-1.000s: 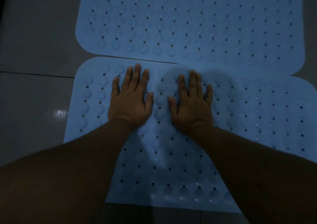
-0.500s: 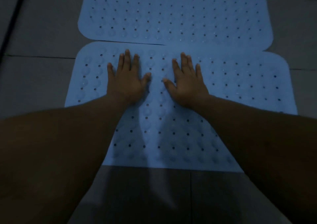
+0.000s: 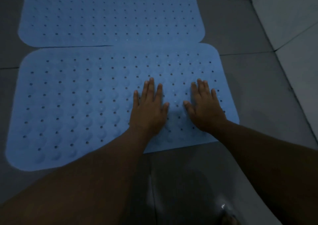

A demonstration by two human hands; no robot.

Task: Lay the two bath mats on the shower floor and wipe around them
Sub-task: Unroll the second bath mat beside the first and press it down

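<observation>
Dim grey shower floor [image 3: 244, 90] carries both blue bath mats: far mat [image 3: 110, 14] touching near mat [image 3: 77, 104], where our left hand [image 3: 148, 111] and right hand [image 3: 205, 111] press flat, fingers spread and gripping nothing, likely seating its suction cups

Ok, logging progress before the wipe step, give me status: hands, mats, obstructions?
Left hand, right hand flat, open on near mat. Far mat laid, edges meeting. No cloth visible. Nothing obstructing.

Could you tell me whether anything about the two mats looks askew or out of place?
Slightly. The near mat sits offset to the right of the far mat, and its right far corner seems to overlap the far mat's edge. Both hands lie flat on the near mat. No damage or spill shows.
</observation>
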